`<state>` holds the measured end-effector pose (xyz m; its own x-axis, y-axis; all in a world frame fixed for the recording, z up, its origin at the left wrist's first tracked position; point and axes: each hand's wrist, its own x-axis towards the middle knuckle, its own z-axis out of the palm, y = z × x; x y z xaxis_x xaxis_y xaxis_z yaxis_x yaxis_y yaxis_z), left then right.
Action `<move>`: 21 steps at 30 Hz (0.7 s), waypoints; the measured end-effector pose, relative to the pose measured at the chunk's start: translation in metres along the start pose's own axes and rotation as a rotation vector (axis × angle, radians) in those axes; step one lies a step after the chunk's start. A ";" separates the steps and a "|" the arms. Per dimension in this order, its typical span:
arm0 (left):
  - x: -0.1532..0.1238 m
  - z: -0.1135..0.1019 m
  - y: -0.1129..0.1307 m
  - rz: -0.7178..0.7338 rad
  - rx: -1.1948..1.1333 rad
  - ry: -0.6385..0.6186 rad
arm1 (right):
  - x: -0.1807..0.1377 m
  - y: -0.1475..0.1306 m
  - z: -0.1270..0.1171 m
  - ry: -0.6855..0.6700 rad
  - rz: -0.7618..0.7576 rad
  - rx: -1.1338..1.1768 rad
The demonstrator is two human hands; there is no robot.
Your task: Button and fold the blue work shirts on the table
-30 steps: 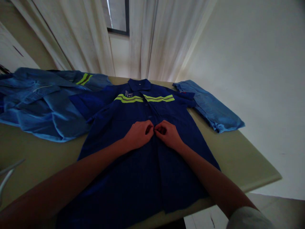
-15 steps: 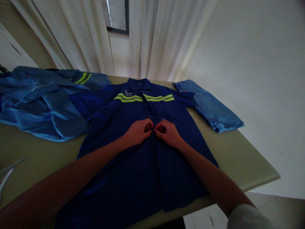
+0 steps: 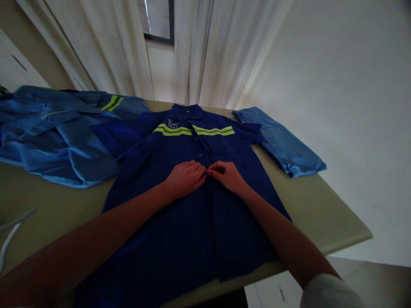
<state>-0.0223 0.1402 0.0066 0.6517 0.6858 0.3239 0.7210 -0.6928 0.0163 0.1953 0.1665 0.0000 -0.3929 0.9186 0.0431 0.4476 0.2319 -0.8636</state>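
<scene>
A dark blue short-sleeved work shirt (image 3: 180, 222) lies front up, its collar at the far side and a yellow-green reflective band (image 3: 213, 131) across the chest. Both my hands meet at the middle of its front opening. My left hand (image 3: 186, 179) is closed, fingertips on the placket edge. Opposite it, my right hand (image 3: 226, 174) pinches the other edge between thumb and forefinger. A button (image 3: 200, 155) shows on the placket just above my hands. Whatever sits right between the fingertips is mostly hidden.
Lighter blue garments (image 3: 58, 141) lie heaped on the left of the table (image 3: 324, 214), one with a reflective stripe. A folded light blue garment (image 3: 282, 141) lies at the right. White cord-like strips (image 3: 13, 233) are at the left edge. Curtains (image 3: 218, 55) hang behind.
My left hand has turned flatter, its fingers now folded down over the placket edge. My right hand keeps its pinch in nearly the same spot. The shirt stays in place.
</scene>
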 end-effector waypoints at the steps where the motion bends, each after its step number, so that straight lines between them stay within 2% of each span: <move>1: 0.000 0.001 -0.001 -0.005 -0.004 0.008 | 0.000 0.000 -0.001 -0.002 0.001 0.003; 10: 0.002 0.004 -0.012 -0.042 -0.182 0.026 | -0.004 -0.007 -0.002 -0.066 -0.130 -0.029; 14: 0.002 0.010 -0.013 -0.054 -0.212 -0.117 | -0.010 -0.022 0.000 -0.052 -0.138 -0.127; 18: -0.001 0.011 -0.010 -0.069 -0.200 -0.245 | -0.047 -0.048 0.012 -0.104 -0.055 -0.388; 21: -0.007 0.005 0.001 -0.105 -0.166 -0.211 | -0.084 -0.057 0.025 -0.051 0.002 -0.503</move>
<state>-0.0254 0.1361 -0.0001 0.6230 0.7747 0.1081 0.7499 -0.6308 0.1994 0.1822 0.0684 0.0329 -0.4248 0.9052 0.0062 0.7752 0.3673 -0.5140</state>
